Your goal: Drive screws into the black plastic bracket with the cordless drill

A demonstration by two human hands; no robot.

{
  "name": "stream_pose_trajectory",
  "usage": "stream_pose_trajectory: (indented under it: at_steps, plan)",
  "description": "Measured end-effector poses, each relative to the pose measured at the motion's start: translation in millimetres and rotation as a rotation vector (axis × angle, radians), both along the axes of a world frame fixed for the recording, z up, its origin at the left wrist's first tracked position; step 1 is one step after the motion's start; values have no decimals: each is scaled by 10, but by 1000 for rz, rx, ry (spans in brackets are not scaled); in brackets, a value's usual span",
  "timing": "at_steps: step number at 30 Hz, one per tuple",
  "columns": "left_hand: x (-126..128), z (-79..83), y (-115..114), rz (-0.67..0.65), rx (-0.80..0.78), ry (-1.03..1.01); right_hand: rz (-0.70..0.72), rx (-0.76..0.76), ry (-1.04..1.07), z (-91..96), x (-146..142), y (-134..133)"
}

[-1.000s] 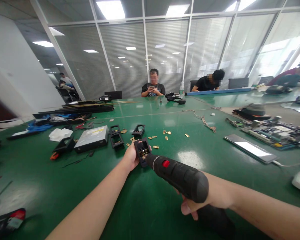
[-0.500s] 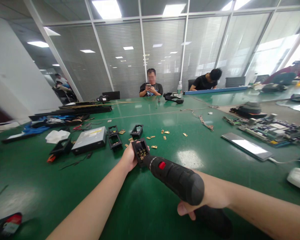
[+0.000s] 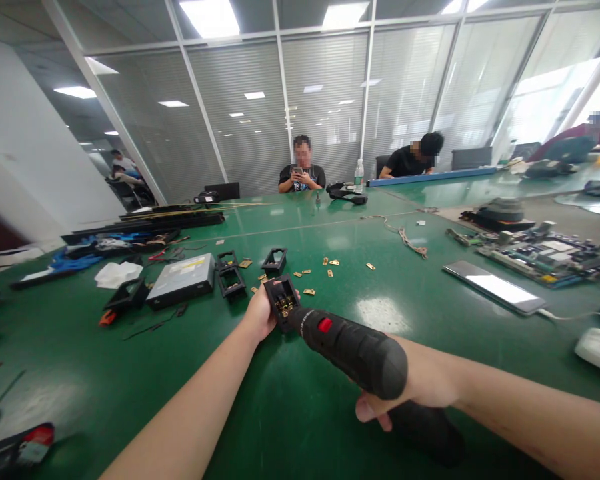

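My left hand [image 3: 261,312] grips a small black plastic housing [image 3: 281,300] with brass contacts inside, holding it tilted just above the green table [image 3: 290,413]. My right hand [image 3: 409,393] is wrapped round the handle of a black electric screwdriver [image 3: 353,348] with a red switch. The tool's nose points into the housing's open face. Several loose brass contacts [image 3: 333,263] lie scattered on the table just beyond the housing.
Empty black housings [image 3: 275,259] and a grey optical drive [image 3: 181,279] lie to the left. At right are a phone [image 3: 494,287] and a circuit board [image 3: 547,252]. Two people sit at the far side of the table; others sit farther off.
None of note: both hands keep the screwdriver against the housing; only the camera view has shifted slightly.
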State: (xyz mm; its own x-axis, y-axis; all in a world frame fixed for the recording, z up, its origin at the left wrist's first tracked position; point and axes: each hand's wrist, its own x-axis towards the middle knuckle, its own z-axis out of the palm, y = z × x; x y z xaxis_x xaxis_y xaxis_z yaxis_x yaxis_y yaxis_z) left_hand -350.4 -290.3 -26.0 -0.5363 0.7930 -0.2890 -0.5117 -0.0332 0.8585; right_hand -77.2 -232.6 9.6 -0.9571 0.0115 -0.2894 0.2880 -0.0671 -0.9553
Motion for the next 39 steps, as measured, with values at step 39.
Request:
stream_pose_trajectory:
  at_steps: [39]
  plan:
    - [25, 23, 10, 22, 9, 19, 54, 54, 79, 73, -36, -33]
